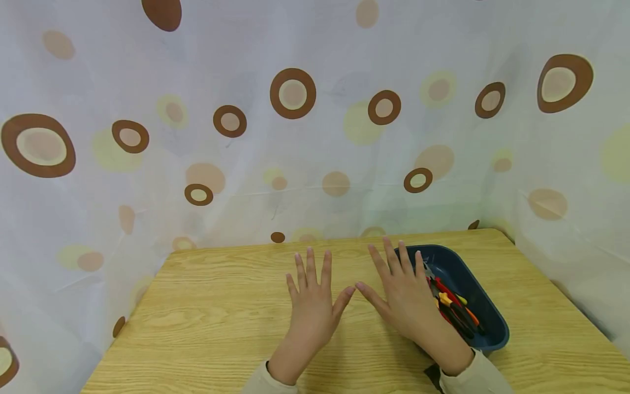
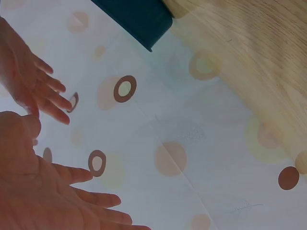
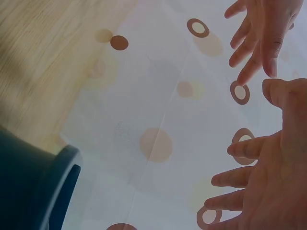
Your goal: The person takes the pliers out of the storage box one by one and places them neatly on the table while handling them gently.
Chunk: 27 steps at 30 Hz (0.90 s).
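Both hands are held up over the wooden table with fingers spread, and neither holds anything. In the head view the left hand [image 1: 311, 307] is near the middle, its thumb tip right at the thumb tip of the right hand [image 1: 404, 300]. The right hand overlaps the left side of a dark blue plastic bin [image 1: 484, 298]. Inside the bin lie several hand tools, among them pliers [image 1: 459, 312] with black and yellow handles and others with red handles. Part of the bin is hidden behind the right hand and wrist. The wrist views show the same spread fingers, with the thumbs close together.
The light wooden table [image 1: 211, 312] reaches back to a white curtain [image 1: 305, 148] printed with brown and yellow ovals, which also hangs along both sides. A small black item [image 1: 433, 376] shows beside the right sleeve [image 1: 474, 377], below the bin.
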Tool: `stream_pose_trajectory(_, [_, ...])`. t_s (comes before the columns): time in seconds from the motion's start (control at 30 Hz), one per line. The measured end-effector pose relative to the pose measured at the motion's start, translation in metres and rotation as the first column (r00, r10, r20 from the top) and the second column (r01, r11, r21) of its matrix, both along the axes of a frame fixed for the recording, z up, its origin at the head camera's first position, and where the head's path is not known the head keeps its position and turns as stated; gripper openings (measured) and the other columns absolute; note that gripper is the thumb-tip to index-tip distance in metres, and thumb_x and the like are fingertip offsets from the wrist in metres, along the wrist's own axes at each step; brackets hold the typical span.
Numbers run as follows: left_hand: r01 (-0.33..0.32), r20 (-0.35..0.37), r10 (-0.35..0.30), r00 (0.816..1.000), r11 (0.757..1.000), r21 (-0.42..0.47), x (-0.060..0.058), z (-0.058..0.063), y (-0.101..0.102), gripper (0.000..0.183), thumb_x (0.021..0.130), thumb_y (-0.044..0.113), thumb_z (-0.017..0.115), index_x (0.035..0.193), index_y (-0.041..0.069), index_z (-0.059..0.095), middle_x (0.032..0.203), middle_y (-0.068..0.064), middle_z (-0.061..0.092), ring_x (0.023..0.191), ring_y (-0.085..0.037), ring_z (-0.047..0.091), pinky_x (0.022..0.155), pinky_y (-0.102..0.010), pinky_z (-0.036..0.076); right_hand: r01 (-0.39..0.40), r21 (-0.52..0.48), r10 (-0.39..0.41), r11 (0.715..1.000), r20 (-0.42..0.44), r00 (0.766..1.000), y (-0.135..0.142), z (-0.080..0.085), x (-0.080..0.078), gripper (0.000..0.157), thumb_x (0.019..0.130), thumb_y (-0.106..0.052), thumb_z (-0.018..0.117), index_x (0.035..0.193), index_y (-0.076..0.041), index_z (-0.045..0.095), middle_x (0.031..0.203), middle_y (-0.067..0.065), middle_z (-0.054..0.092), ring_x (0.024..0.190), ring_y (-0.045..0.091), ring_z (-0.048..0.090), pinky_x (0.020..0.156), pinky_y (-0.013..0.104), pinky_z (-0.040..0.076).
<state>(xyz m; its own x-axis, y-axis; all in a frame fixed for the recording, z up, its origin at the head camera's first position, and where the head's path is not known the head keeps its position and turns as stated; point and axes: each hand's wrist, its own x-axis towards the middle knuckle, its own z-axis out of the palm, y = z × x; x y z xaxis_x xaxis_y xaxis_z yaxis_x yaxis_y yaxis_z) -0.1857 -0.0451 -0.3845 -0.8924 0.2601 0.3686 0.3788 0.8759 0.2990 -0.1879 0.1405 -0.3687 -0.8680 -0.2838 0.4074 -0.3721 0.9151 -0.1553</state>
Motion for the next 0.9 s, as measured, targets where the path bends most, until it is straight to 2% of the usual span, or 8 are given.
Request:
stream_pose_trajectory(0.57, [0.019,-0.066,-0.015,0.998,0.998,0.056,0.001,0.000,0.007,0.075,0.099,0.054,0.036,0.153,0.005,0.019,0.154,-0.030,0.012,0.140,-0.052,0.009,0.101,-0.070,0.024,0.007,-0.011,-0.007,1.000,-0.004,1.000,0.012,0.001,0.003,0.073,0.096,-0.052,0.049,0.153,-0.013,0.025,0.157,0.021,0.016,0.142,0.045,0.015,0.107,0.066,0.015])
stream_pose_trajectory(0.9, [0.035,-0.080,-0.026,0.996,0.992,0.121,0.003,0.001,0.013,0.072,0.100,0.052,0.038,0.152,0.006,0.020,0.153,-0.028,0.016,0.140,-0.050,0.014,0.102,-0.067,0.026,-0.003,-0.048,0.002,0.999,-0.012,1.000,0.027,0.005,0.006,0.071,0.096,-0.048,0.053,0.151,-0.008,0.031,0.155,0.023,0.021,0.140,0.047,0.020,0.106,0.067,0.017])
